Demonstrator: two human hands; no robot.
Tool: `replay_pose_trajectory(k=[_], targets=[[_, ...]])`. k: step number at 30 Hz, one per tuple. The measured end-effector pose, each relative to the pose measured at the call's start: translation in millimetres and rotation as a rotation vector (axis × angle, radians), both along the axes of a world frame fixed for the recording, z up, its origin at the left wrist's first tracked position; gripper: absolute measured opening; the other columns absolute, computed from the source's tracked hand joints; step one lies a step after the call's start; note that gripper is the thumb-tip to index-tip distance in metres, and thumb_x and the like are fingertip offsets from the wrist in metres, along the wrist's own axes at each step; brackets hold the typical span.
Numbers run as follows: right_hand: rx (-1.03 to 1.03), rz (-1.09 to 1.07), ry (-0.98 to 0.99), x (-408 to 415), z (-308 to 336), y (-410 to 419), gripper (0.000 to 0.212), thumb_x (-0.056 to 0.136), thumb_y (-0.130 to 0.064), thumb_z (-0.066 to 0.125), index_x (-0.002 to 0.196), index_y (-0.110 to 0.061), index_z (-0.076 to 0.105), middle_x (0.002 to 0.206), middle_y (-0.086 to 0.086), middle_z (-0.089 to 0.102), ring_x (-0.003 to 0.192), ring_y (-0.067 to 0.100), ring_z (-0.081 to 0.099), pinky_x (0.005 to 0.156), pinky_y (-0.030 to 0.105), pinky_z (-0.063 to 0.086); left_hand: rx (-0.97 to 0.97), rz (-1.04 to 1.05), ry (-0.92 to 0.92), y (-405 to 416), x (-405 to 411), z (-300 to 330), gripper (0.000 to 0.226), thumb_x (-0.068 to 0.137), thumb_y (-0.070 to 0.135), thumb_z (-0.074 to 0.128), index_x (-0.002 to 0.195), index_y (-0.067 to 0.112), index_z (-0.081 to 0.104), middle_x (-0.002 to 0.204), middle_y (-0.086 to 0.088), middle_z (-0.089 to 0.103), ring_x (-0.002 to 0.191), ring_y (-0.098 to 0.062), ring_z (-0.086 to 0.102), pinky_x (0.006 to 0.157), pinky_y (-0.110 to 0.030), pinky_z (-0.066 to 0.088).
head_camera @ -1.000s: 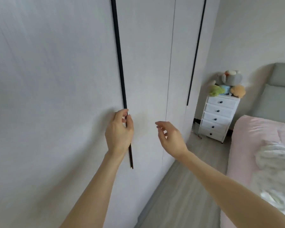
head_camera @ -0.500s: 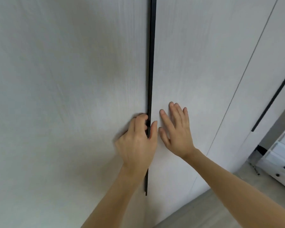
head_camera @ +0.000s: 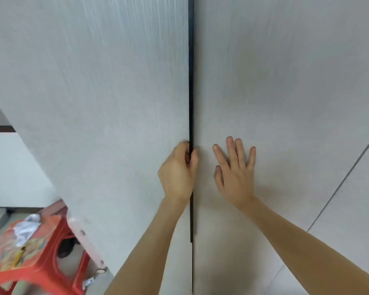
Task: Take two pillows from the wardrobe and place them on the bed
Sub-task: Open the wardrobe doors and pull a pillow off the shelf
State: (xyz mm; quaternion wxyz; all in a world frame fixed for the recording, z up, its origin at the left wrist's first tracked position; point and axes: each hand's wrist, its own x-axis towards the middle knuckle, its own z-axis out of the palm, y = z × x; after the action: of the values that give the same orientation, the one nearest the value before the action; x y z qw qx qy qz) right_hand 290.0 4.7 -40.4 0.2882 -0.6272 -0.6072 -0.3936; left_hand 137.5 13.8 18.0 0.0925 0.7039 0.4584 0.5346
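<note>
Step in hand: opening the wardrobe (head_camera: 115,103). Left hand (head_camera: 177,173) is curled around the dark handle strip (head_camera: 191,81) at the door seam; right hand (head_camera: 234,173) lies flat and spread on the right door (head_camera: 285,92). Next move, as judged: pull the left door outward. Doors pale, wood-grained, closed. Pillows and bed not in view. Red stool (head_camera: 30,252) near left.

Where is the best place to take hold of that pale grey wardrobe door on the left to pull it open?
Grip the thin black handle strip along the left pale grey wardrobe door's right edge, hooking fingers in from the front. The face is flat, and the left hand already curls there.
</note>
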Motion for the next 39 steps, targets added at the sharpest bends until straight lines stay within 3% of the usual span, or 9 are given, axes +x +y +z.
replay_pose_trajectory(k=[4,9,16,21,26,29,32,36,39], targets=[[-0.166,0.147,0.097,1,14,-31,0.059,0.079,-0.014,0.042,0.137,-0.019,0.036,0.149,0.013,0.028,0.140,0.029,0.018,0.110,0.059,0.015,-0.028,0.033,0.004,-26,-4,4,0.020,0.088,0.020,0.051,0.073,0.019,0.039,0.058,-0.003,0.050,0.049,-0.017,0.039,0.049,-0.026,0.033],[-0.283,0.414,0.302,-20,15,-82,0.047,0.083,-0.009,0.041,0.129,-0.007,0.047,0.139,0.017,0.045,0.131,0.033,0.037,0.104,0.062,0.031,-0.085,0.055,-0.013,-78,-40,-1,0.027,0.087,0.026,0.052,0.068,0.023,0.033,0.058,-0.005,0.050,0.050,-0.020,0.039,0.049,-0.031,0.037],[-0.435,0.928,0.276,-106,15,-140,0.049,0.091,-0.025,0.025,0.140,-0.019,0.019,0.146,-0.002,0.025,0.135,0.012,0.026,0.110,0.035,0.022,0.016,0.161,-0.015,-165,-119,-6,0.013,0.087,0.034,0.052,0.079,0.027,0.043,0.065,0.012,0.052,0.062,-0.016,0.055,0.058,-0.032,0.049],[-0.497,1.126,0.069,-170,9,-152,0.051,0.093,-0.022,0.028,0.141,-0.023,0.012,0.149,-0.003,0.017,0.138,0.011,0.021,0.112,0.034,0.019,0.106,0.280,0.029,-206,-193,-10,0.022,0.086,0.040,0.048,0.088,0.018,0.054,0.079,0.012,0.054,0.077,-0.008,0.052,0.069,-0.020,0.043],[-0.531,1.258,-0.065,-235,13,-152,0.058,0.092,-0.016,0.035,0.143,-0.022,0.008,0.150,0.001,0.014,0.139,0.021,0.019,0.112,0.043,0.025,0.036,0.372,-0.102,-229,-255,-15,0.016,0.087,0.033,0.050,0.098,0.025,0.058,0.092,0.027,0.054,0.096,-0.013,0.055,0.079,-0.015,0.040],[-0.574,1.279,-0.109,-278,17,-150,0.063,0.091,-0.017,0.034,0.143,-0.029,0.000,0.153,0.003,0.010,0.141,0.022,0.013,0.113,0.044,0.023,-0.043,0.339,-0.249,-234,-290,-15,0.021,0.092,0.022,0.050,0.112,0.026,0.054,0.110,0.010,0.062,0.105,-0.007,0.056,0.087,-0.012,0.043],[-0.575,1.285,-0.148,-319,18,-147,0.059,0.092,-0.016,0.034,0.144,-0.027,0.010,0.155,0.007,0.014,0.141,0.027,0.015,0.112,0.042,0.022,-0.049,0.279,-0.340,-237,-322,-8,0.033,0.095,0.014,0.045,0.119,0.036,0.046,0.117,0.004,0.059,0.105,0.008,0.055,0.087,-0.007,0.041],[-0.603,1.281,-0.166,-362,20,-142,0.057,0.093,-0.014,0.034,0.144,-0.028,0.011,0.156,0.005,0.007,0.142,0.026,0.013,0.113,0.041,0.022,-0.106,0.314,-0.347,-231,-363,0,0.035,0.097,0.009,0.038,0.131,0.012,0.044,0.131,-0.006,0.053,0.122,-0.016,0.049,0.107,-0.035,0.037],[-0.603,1.282,-0.161,-382,23,-138,0.055,0.093,-0.014,0.034,0.144,-0.024,0.015,0.156,0.005,0.009,0.142,0.024,0.013,0.113,0.044,0.022,-0.116,0.375,-0.310,-228,-380,5,0.037,0.097,0.010,0.036,0.133,0.016,0.042,0.125,0.007,0.055,0.119,-0.011,0.050,0.104,-0.025,0.037]])
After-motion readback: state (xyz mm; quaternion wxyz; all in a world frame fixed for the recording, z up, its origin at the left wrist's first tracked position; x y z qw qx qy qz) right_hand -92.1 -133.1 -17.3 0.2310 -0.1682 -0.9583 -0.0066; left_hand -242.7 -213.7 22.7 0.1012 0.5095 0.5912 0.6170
